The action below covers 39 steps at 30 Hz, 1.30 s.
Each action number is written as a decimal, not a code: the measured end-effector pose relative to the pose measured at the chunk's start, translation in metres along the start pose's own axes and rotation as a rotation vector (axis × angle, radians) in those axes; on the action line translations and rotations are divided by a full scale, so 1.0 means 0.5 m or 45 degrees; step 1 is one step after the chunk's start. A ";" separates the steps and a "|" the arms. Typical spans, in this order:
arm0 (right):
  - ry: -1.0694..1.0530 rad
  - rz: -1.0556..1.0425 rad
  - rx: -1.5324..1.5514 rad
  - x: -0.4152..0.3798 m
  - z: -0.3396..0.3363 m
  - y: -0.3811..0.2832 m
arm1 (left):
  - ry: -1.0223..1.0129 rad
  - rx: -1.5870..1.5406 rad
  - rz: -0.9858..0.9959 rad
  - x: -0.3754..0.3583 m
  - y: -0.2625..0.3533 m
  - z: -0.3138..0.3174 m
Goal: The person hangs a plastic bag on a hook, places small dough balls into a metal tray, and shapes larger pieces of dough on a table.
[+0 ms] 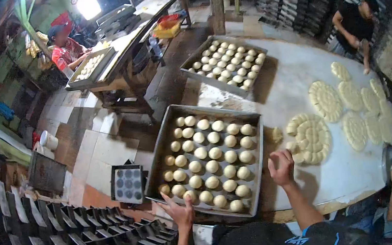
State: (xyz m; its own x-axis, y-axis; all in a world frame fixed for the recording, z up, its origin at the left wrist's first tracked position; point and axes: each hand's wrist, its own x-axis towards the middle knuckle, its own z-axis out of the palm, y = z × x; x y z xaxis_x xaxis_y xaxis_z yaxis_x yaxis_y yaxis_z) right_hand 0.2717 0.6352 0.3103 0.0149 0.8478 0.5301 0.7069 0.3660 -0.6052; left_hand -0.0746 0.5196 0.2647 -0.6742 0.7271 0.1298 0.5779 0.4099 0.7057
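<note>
A large metal tray [262,136] holds several rows of round dough balls [213,167] on the near side of the table. My left hand [180,211] is at its near-left corner, fingers spread, with the fingertips at the rim and beside a dough ball. My right hand [282,166] is over the table just right of the tray, its fingers curled. Whether anything is inside them is hidden. Just beyond its fingertips sits a small dough piece [291,147], next to a round slab of dough [311,138] divided into pieces. A dough scrap [275,135] lies between tray and slab.
Another tray of dough balls [228,64] sits farther back. More flat dough slabs [325,100] cover the table's right side, near a person in black [353,29]. A person in red [67,50] works at a bench. Stacked dark metal trays [88,238] stand lower left.
</note>
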 end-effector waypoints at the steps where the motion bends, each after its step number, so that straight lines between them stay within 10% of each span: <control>1: 0.024 0.044 -0.033 -0.020 -0.046 0.022 | 0.019 0.044 0.047 -0.021 -0.003 0.027; 6: 0.115 0.221 0.027 -0.112 -0.199 0.073 | 0.312 -0.064 0.151 -0.027 0.006 0.048; 17: -0.252 0.038 0.493 -0.250 -0.163 -0.101 | 0.113 -0.202 0.266 -0.129 0.028 0.023; 23: -0.305 -0.009 0.576 -0.181 -0.089 -0.229 | 0.395 -0.420 -0.330 -0.084 -0.173 0.017; 31: -0.231 -0.110 0.513 -0.057 0.164 -0.505 | -0.928 0.412 -0.514 0.070 -0.923 0.080; 39: -1.165 -0.441 0.577 -0.064 0.497 -0.760 | -1.716 0.702 -0.415 0.160 -1.020 -0.023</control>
State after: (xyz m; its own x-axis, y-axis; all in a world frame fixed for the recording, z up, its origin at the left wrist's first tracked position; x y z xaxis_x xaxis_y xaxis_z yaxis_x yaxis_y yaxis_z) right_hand -0.1733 0.5641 0.3758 -0.8030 0.5670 0.1836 0.2403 0.5900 -0.7708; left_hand -0.4283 0.3625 -0.0769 -0.0615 0.3880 -0.9196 0.7933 0.5781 0.1908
